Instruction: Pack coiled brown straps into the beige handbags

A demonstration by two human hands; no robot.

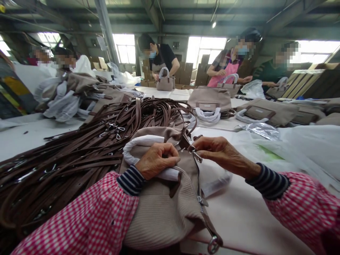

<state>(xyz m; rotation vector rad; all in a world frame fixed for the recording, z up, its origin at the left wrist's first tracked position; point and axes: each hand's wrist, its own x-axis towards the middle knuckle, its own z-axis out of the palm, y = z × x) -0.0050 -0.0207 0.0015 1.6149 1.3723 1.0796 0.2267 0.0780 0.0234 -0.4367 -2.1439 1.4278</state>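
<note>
Pinching: left hand [156,161] fingers closed on handle wrap [143,146] | right hand [224,151] fingers closed on metal clasp [196,155] | white worktable [239,221] | windowed workshop [170,21]

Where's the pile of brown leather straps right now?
In the head view, the pile of brown leather straps lies on the left of the white table, beside the left hand and the beige ribbed handbag.

Right hand [225,152] is hiding part of the metal clasp [196,156]; brown leather strap heap [53,170] is running off the left edge, single straps too tangled to tell.
</note>
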